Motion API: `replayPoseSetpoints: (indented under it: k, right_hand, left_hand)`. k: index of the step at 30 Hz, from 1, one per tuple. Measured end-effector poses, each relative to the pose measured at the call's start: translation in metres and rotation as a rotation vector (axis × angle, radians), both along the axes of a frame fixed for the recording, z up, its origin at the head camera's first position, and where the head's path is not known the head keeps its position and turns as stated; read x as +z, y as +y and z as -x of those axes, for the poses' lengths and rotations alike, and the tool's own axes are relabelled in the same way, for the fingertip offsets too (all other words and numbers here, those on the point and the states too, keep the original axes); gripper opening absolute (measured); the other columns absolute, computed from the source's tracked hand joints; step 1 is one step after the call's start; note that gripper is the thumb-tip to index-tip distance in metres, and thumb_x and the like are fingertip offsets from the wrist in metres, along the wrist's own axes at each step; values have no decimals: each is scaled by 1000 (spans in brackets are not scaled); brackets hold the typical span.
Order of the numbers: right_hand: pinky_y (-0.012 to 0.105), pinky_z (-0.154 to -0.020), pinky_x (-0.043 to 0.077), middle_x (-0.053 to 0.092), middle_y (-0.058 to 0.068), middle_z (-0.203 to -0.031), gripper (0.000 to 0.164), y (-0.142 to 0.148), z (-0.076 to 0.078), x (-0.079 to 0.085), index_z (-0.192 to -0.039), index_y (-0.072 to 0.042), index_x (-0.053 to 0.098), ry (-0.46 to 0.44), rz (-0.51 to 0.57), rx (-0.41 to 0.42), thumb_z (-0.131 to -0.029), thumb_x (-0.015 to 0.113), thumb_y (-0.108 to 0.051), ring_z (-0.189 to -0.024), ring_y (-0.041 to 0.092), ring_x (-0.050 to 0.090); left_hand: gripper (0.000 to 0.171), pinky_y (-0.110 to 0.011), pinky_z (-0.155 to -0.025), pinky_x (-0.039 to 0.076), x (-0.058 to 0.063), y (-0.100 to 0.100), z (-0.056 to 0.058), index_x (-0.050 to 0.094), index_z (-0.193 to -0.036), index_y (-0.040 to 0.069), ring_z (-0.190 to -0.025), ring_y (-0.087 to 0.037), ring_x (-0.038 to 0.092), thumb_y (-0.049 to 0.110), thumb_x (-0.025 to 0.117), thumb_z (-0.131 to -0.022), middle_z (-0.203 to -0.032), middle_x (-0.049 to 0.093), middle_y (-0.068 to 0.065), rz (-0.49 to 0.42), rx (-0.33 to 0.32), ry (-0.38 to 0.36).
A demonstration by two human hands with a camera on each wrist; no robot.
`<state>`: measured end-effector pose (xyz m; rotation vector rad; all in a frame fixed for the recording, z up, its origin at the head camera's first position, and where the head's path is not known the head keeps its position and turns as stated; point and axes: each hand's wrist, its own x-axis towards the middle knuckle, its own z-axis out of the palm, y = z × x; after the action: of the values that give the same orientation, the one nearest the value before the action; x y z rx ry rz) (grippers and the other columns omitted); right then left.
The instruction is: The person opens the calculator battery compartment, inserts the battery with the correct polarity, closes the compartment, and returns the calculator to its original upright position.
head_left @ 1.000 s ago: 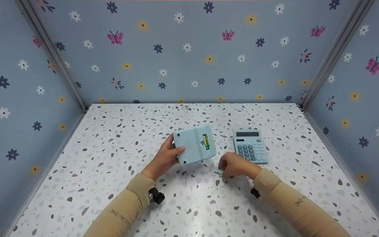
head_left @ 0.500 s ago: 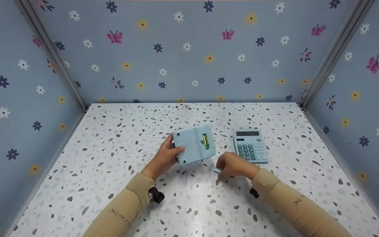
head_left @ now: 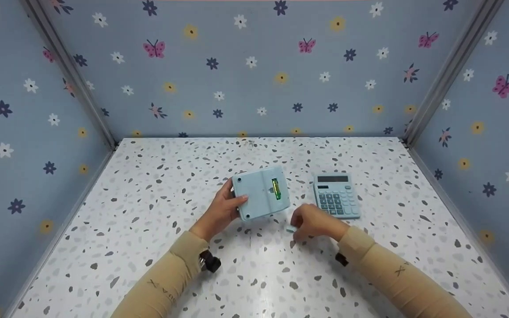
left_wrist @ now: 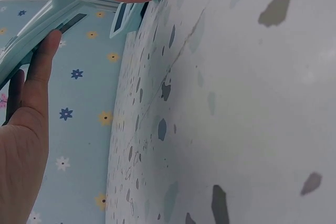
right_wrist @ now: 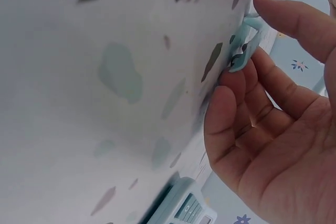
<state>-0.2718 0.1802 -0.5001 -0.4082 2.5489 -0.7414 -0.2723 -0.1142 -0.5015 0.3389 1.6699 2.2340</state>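
My left hand (head_left: 221,214) grips a light blue calculator (head_left: 254,198) by its left end, thumb on the back, which faces up. A green and yellow battery (head_left: 276,189) lies in the uncovered slot of that back. In the left wrist view the calculator (left_wrist: 39,30) is tilted above the table. Low over the tabletop, my right hand (head_left: 314,222) holds a small light blue battery cover (head_left: 290,229). The right wrist view shows this cover (right_wrist: 250,51) at the fingertips, its underside partly seen, with the thumb close to its upper end.
A second light blue calculator (head_left: 337,198) lies face up just beyond my right hand. The speckled white table (head_left: 170,168) is enclosed by blue walls (head_left: 254,88) with flower and butterfly prints at the back and sides.
My right hand has shifted slightly left and the battery cover has turned a little at its fingertips. The left hand and its calculator have stayed in place.
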Motion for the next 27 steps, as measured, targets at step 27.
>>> replayPoseSetpoints:
  k: [27]
  right_hand:
    - [33,-76,54,72,7,-93,25,19,9,16,-105,-1,79,160,150,-138,-82,88,-6,-84,20,61]
  left_hand:
    - [74,-54,-110,58,-1,1,1,22,-171,17,-141,-35,58,7,59,-108,-168,42,-23,1,8,21]
